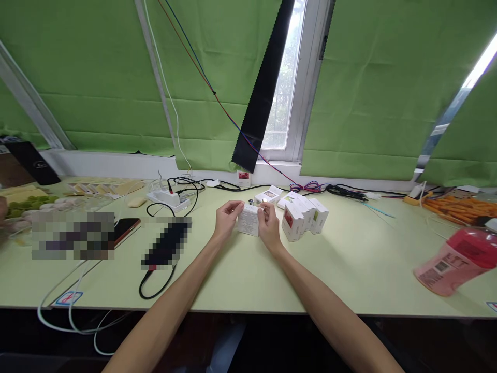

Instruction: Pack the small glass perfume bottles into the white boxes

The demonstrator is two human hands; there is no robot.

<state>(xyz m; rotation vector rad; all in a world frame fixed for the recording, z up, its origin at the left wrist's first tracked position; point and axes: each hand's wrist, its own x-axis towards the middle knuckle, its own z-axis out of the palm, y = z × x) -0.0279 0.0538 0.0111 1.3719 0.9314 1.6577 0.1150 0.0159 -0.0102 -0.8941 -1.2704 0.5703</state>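
Between my two hands, just above the table, is a small white box (248, 221) with fine printed text on the side facing me. My left hand (227, 218) grips its left edge with thumb and fingers. On the right edge, my right hand (269, 224) pinches it the same way. Right beside my right hand stand several similar white boxes (293, 221), some with red or green pictures. Another white box (269, 194) lies flat behind my hands. A small shiny metal object (250, 202) shows just past the held box; its kind is unclear.
A pink bottle (452, 261) lies tilted at the right. A power strip (167, 198), black cables (345, 192) and a dark phone-like device (167, 243) on a cord rest on the table (349, 280). Another person's hand (3, 208) shows at the far left edge.
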